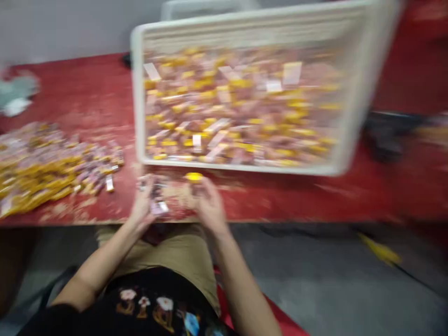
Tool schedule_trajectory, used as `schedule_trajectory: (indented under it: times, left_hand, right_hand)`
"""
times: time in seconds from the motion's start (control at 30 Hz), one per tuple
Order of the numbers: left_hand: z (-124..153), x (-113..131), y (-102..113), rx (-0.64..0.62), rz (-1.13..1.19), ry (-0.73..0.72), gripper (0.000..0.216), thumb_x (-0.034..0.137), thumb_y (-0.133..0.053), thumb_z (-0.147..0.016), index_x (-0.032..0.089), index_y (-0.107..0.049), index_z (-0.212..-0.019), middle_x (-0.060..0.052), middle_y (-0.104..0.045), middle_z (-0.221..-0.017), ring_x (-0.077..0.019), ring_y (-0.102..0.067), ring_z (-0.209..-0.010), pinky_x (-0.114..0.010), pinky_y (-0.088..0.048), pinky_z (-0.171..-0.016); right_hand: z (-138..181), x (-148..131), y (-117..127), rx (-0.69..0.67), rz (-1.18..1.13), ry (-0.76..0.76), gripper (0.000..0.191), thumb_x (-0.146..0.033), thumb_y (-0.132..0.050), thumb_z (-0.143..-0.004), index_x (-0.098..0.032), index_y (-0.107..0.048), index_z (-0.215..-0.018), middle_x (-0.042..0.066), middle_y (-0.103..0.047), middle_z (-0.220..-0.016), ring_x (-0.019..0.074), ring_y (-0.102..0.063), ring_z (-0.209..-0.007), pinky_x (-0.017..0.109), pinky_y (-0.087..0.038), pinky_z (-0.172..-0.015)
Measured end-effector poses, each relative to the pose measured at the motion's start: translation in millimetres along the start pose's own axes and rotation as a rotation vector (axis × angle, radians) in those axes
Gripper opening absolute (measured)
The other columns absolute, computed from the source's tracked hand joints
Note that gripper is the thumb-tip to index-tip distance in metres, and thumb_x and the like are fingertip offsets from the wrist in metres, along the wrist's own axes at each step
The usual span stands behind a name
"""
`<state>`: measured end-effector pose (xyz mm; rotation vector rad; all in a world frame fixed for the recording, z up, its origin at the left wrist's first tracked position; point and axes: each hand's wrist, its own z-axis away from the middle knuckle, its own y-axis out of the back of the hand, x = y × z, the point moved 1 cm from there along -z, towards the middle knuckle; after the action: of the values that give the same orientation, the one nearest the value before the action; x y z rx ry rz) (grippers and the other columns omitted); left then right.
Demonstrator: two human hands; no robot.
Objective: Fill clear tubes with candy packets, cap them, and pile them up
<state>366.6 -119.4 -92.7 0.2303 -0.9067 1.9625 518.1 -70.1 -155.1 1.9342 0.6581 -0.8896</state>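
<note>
Near the table's front edge, my left hand (143,205) is closed around small pinkish pieces with a white tag (160,207); blur hides what kind they are. A short way to its right, my right hand (210,203) pinches a small item with a yellow top (194,177), just below the bin's front rim. The large white plastic bin (231,166) holds many small pink and yellow pieces (217,107), some with white labels. A heap of similar pieces (45,163) lies left of my left hand.
The red table (87,98) has a worn surface. A pale green and white object (17,93) lies at the far left. Right of the bin sits a blurred dark object (390,130). Something yellow with a dark cord (380,249) is on the floor at the right.
</note>
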Motion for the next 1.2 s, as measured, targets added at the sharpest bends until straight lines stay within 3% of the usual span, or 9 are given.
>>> schedule_trajectory:
  times: [0.1,0.17,0.23,0.4,0.57,0.77,0.93,1.1,1.2]
  left_hand:
    - [-46,38,27,0.178,0.198,-0.163,0.047,0.051,-0.086,-0.083,0.017,-0.069,-0.112,-0.006,-0.072,-0.101,-0.0162,-0.070,-0.083,-0.028,-0.060,-0.069]
    - [-69,47,43,0.153,0.277,-0.178,0.050,0.050,-0.095,-0.071,0.016,-0.067,-0.096,-0.001,-0.068,-0.083,-0.0094,-0.063,-0.066,-0.018,-0.050,-0.054]
    - [-84,44,48,0.069,0.322,-0.167,0.050,0.042,-0.100,-0.064,0.015,-0.063,-0.084,0.002,-0.063,-0.075,-0.0046,-0.055,-0.057,-0.013,-0.040,-0.046]
    - [-90,29,52,-0.092,0.334,-0.113,0.047,0.026,-0.102,-0.062,0.013,-0.058,-0.075,0.005,-0.058,-0.068,-0.0014,-0.048,-0.050,-0.010,-0.031,-0.040]
    - [-87,29,61,-0.105,0.267,-0.057,0.045,0.034,-0.099,-0.069,0.013,-0.060,-0.075,0.001,-0.062,-0.069,-0.0055,-0.057,-0.055,-0.012,-0.032,-0.041]
    - [-86,26,68,-0.151,0.188,-0.258,0.064,0.039,-0.107,-0.044,0.011,-0.071,-0.089,-0.003,-0.072,-0.080,-0.0099,-0.066,-0.064,-0.017,-0.047,-0.052]
    - [-83,13,70,-0.142,0.144,-0.354,0.057,0.044,-0.104,-0.054,0.011,-0.073,-0.090,-0.004,-0.074,-0.085,-0.0128,-0.069,-0.075,-0.026,-0.056,-0.076]
    - [-94,5,78,-0.050,0.168,-0.348,0.061,0.050,-0.102,-0.056,0.012,-0.074,-0.096,-0.001,-0.071,-0.080,-0.0106,-0.063,-0.065,-0.025,-0.051,-0.067]
    - [-100,11,83,-0.047,0.198,-0.303,0.067,0.052,-0.104,-0.047,0.012,-0.073,-0.090,0.000,-0.068,-0.073,-0.0090,-0.059,-0.058,-0.024,-0.049,-0.060]
  right_hand:
    - [-1,27,-33,-0.078,-0.581,-0.037,0.038,-0.057,-0.050,-0.105,-0.022,-0.064,-0.110,0.004,-0.073,-0.096,0.0125,-0.071,-0.084,0.026,-0.060,-0.079]
    - [7,23,-39,-0.086,-0.851,-0.161,0.032,-0.046,-0.076,-0.093,-0.022,-0.066,-0.111,0.004,-0.076,-0.100,0.0128,-0.073,-0.088,0.025,-0.060,-0.082]
    - [17,10,-36,-0.064,-0.925,-0.199,0.039,-0.037,-0.086,-0.086,-0.023,-0.066,-0.116,0.005,-0.078,-0.104,0.0144,-0.075,-0.091,0.028,-0.061,-0.084]
    - [27,-7,-48,-0.007,-0.854,-0.077,0.034,-0.028,-0.086,-0.084,-0.021,-0.067,-0.112,0.006,-0.079,-0.108,0.0182,-0.077,-0.093,0.034,-0.064,-0.083]
    - [43,-2,-60,0.121,-0.743,0.035,0.033,-0.019,-0.090,-0.077,-0.020,-0.074,-0.106,0.004,-0.077,-0.103,0.0184,-0.077,-0.085,0.029,-0.065,-0.066]
    - [56,3,-50,-0.201,-0.599,0.177,0.036,-0.020,-0.070,-0.096,-0.026,-0.075,-0.131,0.010,-0.076,-0.121,0.0207,-0.077,-0.101,0.038,-0.068,-0.086]
    - [53,0,-60,-0.231,-0.435,0.311,0.048,-0.016,-0.066,-0.097,-0.030,-0.068,-0.143,0.011,-0.071,-0.130,0.0207,-0.073,-0.113,0.036,-0.065,-0.091]
    - [56,7,-83,-0.266,-0.325,0.297,0.046,-0.020,-0.057,-0.103,-0.028,-0.064,-0.148,0.011,-0.071,-0.125,0.0208,-0.070,-0.117,0.040,-0.061,-0.102]
    - [58,12,-81,-0.319,-0.327,0.279,0.055,-0.020,-0.053,-0.105,-0.031,-0.052,-0.158,0.013,-0.067,-0.138,0.0216,-0.070,-0.120,0.043,-0.062,-0.104]
